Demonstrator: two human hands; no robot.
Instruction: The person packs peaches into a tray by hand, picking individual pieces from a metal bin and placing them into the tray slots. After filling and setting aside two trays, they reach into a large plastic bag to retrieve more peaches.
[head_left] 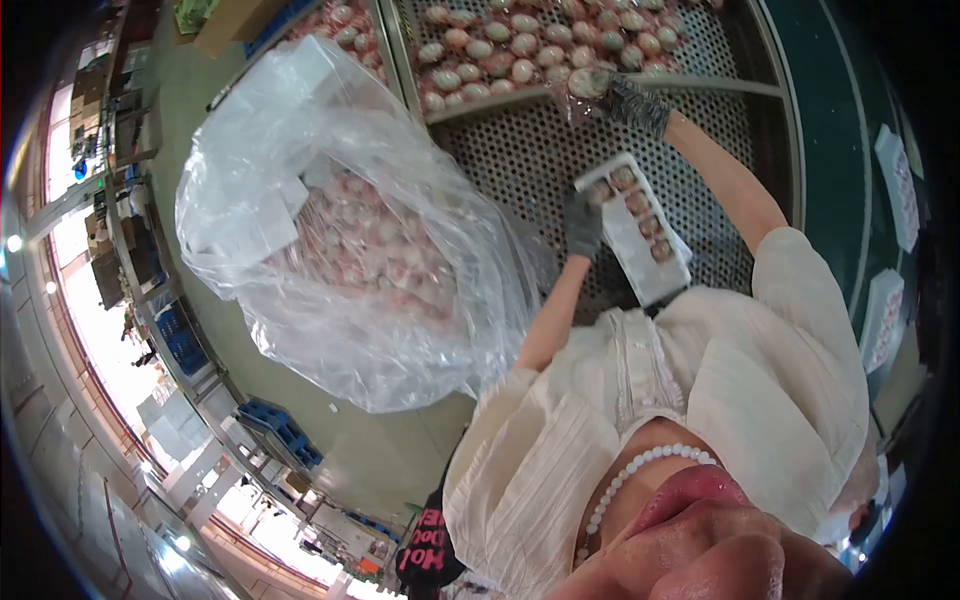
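My left hand (582, 226), in a dark glove, grips the left edge of a white tray (655, 287). Several wrapped items (640, 205) with brownish tops sit along the tray's far end and right side. Farther ahead, my right hand (636, 103), in a grey patterned glove, is closed on a pale egg in clear wrapping (587, 84). It is at the metal divider, beside a pile of similar wrapped eggs (525, 45) with red print. The fingertips of my left hand are partly hidden by the tray.
A perforated metal table (520, 160) lies under the tray, with raised dividers. At the left bulges a large clear plastic bag (350, 250) of wrapped eggs. A green belt (835, 130) runs along the right, carrying filled white trays (884, 318). Blue pallets (278, 432) rest on the floor.
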